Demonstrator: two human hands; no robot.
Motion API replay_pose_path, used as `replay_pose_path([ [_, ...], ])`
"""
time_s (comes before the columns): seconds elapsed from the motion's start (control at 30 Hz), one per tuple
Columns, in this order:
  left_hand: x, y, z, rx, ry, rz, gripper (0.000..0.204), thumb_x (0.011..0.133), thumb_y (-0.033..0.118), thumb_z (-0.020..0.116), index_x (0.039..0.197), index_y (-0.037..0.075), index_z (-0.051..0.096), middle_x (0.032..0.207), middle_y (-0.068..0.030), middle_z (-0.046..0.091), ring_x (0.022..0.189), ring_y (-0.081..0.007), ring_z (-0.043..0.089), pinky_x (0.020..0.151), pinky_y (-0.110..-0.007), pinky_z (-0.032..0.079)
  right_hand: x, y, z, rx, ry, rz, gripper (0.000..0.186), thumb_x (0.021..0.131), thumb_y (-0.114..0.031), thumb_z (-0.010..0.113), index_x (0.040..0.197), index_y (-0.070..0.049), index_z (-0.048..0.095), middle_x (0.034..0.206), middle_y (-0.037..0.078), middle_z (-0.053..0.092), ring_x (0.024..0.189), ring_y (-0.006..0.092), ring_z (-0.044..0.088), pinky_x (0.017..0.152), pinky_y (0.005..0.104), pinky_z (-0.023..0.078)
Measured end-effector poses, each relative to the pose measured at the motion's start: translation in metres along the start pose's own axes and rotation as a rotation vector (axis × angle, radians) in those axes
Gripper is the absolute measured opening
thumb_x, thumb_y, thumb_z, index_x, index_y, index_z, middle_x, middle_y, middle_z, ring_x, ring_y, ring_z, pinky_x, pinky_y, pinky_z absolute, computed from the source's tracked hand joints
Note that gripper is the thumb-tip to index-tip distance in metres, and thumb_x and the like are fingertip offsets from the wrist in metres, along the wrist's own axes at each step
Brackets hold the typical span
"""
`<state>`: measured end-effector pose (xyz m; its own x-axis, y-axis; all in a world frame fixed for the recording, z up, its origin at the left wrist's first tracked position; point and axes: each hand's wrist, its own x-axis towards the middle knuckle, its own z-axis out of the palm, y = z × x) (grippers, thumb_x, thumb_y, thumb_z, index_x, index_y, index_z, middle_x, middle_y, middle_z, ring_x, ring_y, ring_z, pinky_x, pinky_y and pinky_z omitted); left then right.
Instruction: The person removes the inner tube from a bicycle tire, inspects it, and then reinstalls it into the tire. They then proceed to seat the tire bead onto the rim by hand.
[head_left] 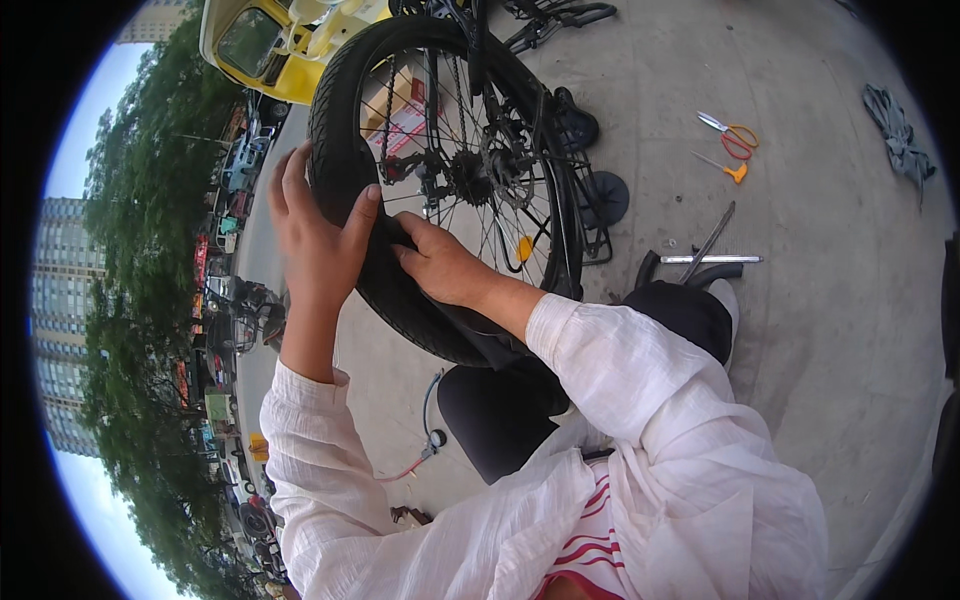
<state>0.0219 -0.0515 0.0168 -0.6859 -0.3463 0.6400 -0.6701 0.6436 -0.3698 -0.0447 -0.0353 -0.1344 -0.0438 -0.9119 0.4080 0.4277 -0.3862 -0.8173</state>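
A black bicycle tire (pixel 335 130) on a spoked wheel, with a cassette and disc (pixel 470 175) at its hub, stands tilted before me. My left hand (pixel 315 235) wraps over the tire's left side, fingers curled round its outer edge and thumb on top. Just right of it, my right hand (pixel 440 260) grips the tire near the rim, fingertips partly hidden. A dark strip hangs along the lower tire; I cannot tell what it is.
Scissors (pixel 735 135), an orange-handled tool (pixel 735 172), metal tools (pixel 730 259) and grey cloth (pixel 900 135) lie on the pavement (pixel 810 330). A pump (pixel 436 438) lies near my knee. A yellow vehicle (pixel 255 45), parked vehicles and trees stand beyond.
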Motion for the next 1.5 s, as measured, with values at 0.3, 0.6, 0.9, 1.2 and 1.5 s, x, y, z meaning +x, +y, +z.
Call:
replay_pose_path([
  [0.3,0.075,0.0,-0.006,-0.03,-0.904,0.716,0.024,0.072,0.025,0.073,0.078,0.005,0.061,0.082,-0.0076,0.055,0.087,-0.0289,0.056,0.085,-0.04,0.045,0.003,0.008,0.009,0.066,0.071,-0.139,0.028,0.09,-0.006,0.051,0.117,0.0,0.051,0.107,0.024,0.063,0.102,0.0399,0.061,0.09,0.0422,0.047],
  [0.6,0.086,-0.005,0.011,0.049,-1.151,0.773,0.032,0.065,0.034,0.073,0.073,0.006,0.059,0.069,-0.0087,0.053,0.071,-0.0321,0.055,0.074,-0.041,0.043,0.001,0.011,0.008,0.115,0.027,-0.091,0.02,0.09,-0.01,0.053,0.108,-0.001,0.053,0.099,0.021,0.062,0.095,0.0381,0.06,0.085,0.0413,0.047],
  [0.9,0.086,-0.004,0.018,-0.126,-0.997,0.796,0.025,0.064,0.025,0.071,0.067,0.007,0.054,0.068,-0.0079,0.05,0.072,-0.03,0.053,0.072,-0.04,0.042,0.001,0.01,0.01,0.387,0.028,-0.066,0.029,0.088,-0.001,0.054,0.117,0.0,0.053,0.108,0.014,0.063,0.104,0.0233,0.061,0.095,0.0342,0.045],
  [1.2,0.089,-0.007,0.011,0.024,-1.11,0.724,0.016,0.066,0.018,0.067,0.069,0.006,0.057,0.072,-0.0079,0.052,0.076,-0.029,0.054,0.074,-0.041,0.042,0.016,-0.002,-0.003,0.57,-0.113,0.051,0.028,0.078,0.004,0.06,0.103,0.001,0.07,0.094,0.008,0.07,0.088,0.0132,0.062,0.084,0.0281,0.049],
  [1.5,0.06,-0.014,0.0,-0.089,-1.011,0.831,0.021,0.074,0.023,0.073,0.076,0.008,0.059,0.071,-0.0057,0.055,0.074,-0.0267,0.058,0.076,-0.038,0.046,0.026,-0.001,-0.039,0.586,-0.423,0.294,0.033,0.084,-0.015,0.072,0.113,0.0,0.067,0.098,0.007,0.07,0.087,0.0149,0.063,0.076,0.0279,0.05],
])
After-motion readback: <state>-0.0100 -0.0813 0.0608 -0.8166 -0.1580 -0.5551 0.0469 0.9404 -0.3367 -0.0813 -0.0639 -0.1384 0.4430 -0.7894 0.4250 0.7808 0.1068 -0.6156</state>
